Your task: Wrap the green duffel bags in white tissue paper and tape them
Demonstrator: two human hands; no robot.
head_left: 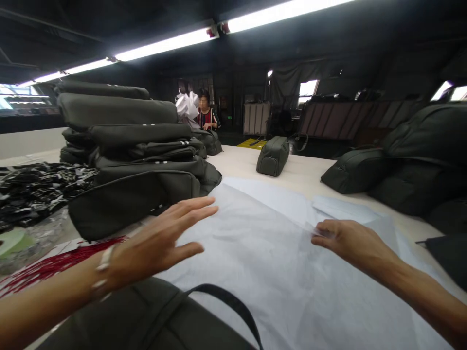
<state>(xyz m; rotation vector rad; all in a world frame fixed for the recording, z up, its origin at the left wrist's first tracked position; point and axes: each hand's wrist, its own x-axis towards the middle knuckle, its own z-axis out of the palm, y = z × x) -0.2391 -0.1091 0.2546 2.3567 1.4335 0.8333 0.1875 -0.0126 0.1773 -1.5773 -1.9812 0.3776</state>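
My right hand (333,233) pinches the edge of a thin white sheet of paper (255,253), one of several spread over the table. To the left, my left hand (171,233) hovers with its fingers stretched out and holds nothing. It wears a light band at the wrist. Below it, at the bottom edge, lies a dark green bag (146,316) with a strap (233,301) that loops over the paper. Part of that bag is cut off by the frame and hidden behind my left forearm.
Dark bags are stacked (134,146) at left, beside a heap of black straps (40,189), red cords (69,265) and a pale green tape roll (14,243). One small bag (273,155) stands farther back. More bags (419,160) pile up at right. A person (207,116) works behind the stack.
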